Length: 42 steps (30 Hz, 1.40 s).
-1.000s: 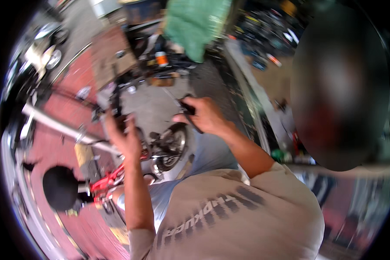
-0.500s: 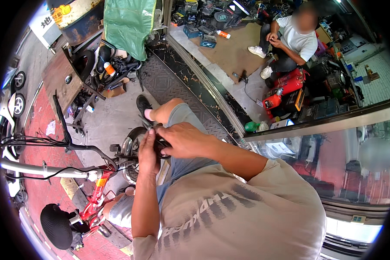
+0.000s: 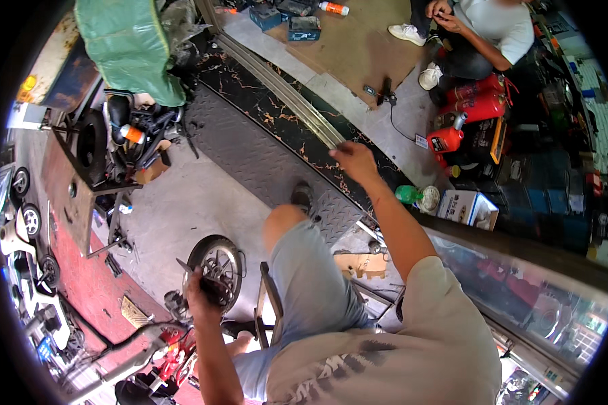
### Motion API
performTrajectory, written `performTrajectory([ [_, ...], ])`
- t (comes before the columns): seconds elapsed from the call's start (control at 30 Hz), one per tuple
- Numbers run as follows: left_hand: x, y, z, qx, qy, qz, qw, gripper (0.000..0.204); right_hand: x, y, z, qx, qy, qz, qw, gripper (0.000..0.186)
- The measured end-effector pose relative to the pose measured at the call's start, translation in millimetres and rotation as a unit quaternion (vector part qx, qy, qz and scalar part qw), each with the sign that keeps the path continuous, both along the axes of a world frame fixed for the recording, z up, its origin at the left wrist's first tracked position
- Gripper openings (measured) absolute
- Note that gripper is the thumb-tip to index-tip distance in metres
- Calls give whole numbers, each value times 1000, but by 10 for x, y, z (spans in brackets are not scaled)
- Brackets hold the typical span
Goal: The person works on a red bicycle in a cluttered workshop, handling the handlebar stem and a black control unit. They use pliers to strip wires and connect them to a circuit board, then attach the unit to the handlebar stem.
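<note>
A workshop front opens onto a grey concrete forecourt [image 3: 182,202], where a dark ribbed metal ramp [image 3: 263,162] leads up to a black marble-patterned threshold and a silver sliding-door track [image 3: 284,88]. Inside, on a brown floor mat [image 3: 358,47], a second person in a white shirt [image 3: 493,27] sits beside red fire extinguishers [image 3: 479,101]. A green tarpaulin [image 3: 128,47] hangs at upper left over a cluttered metal work stand [image 3: 94,169], and a strip of red paving runs along the left edge.

The seated worker's left hand [image 3: 206,290] is closed around a small dark tool, its pale tip jutting up and to the left. The fist sits against the lower left rim of a small spoked wheel with a black tyre [image 3: 216,266], so the wheel lies just above and to the right of the curled fingers [image 3: 213,287]. What sort of tool it is cannot be made out.

The right hand [image 3: 355,162] is stretched well away, up over the marble-patterned threshold, fingers loosely bent with nothing visible in them.
</note>
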State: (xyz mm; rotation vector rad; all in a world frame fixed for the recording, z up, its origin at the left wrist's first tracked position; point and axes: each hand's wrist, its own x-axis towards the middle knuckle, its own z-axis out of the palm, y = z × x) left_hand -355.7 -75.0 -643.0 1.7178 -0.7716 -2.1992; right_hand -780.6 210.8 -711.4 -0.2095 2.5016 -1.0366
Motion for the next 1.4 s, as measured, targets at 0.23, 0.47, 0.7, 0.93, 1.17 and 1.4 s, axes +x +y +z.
performTrajectory([
  [0.23, 365, -159, -591, -62, -204, -117, 970, 23, -1888, 1300, -1785, 299, 95, -75, 947, 62],
  [0.47, 1873, -430, -756, -217, -424, -344, 809, 21, -3176, 1195, -1942, 395, 28, -120, 910, 64],
  [0.7, 864, -425, -313, -86, -493, -333, 799, 30, -3925, 1860, -2587, 400, 49, 100, 910, 51],
  [0.93, 809, -179, -470, -176, -395, -404, 806, 31, -3422, 1573, -2099, 250, 118, -3, 961, 25],
  [1.17, 416, -47, -287, -211, -288, -237, 904, 24, -2182, 1001, -619, 122, 316, 89, 937, 18],
  [1.4, -299, -137, 599, -114, 11, -90, 989, 26, -685, -152, 1251, -100, 422, 244, 867, 27],
])
